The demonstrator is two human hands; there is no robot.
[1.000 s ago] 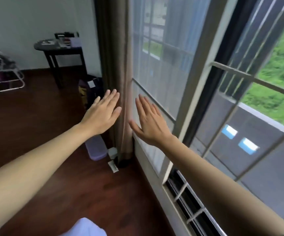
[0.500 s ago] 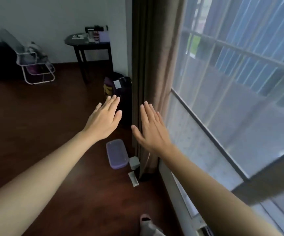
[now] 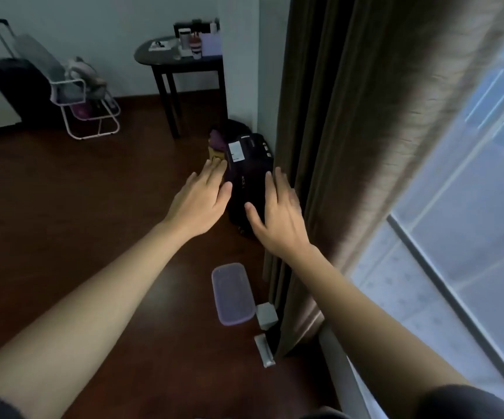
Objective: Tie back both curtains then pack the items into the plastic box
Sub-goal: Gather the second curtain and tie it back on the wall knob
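We see a dark wooden floor point(image 3: 63, 207) that fills the left and near part of the scene. On the right hangs a brown curtain point(image 3: 350, 146), loose from top to floor, with a sheer white curtain point(image 3: 456, 237) over the window to its right. Far left stand a black suitcase point(image 3: 15, 86) and a folding chair point(image 3: 87, 110); a dark round table point(image 3: 178, 65) with small things stands against the far wall. A black bag point(image 3: 249, 176) sits on the floor beside the brown curtain. Our left hand point(image 3: 204, 201) and right hand point(image 3: 278, 213) are stretched forward, fingers straight and spread, holding nothing; the right one is just beside the curtain edge. Nearer, a plastic box point(image 3: 233, 293) with a purple lid lies on the floor, a small grey box point(image 3: 266, 314) just beside it and a small white packet point(image 3: 264, 349) nearer still.
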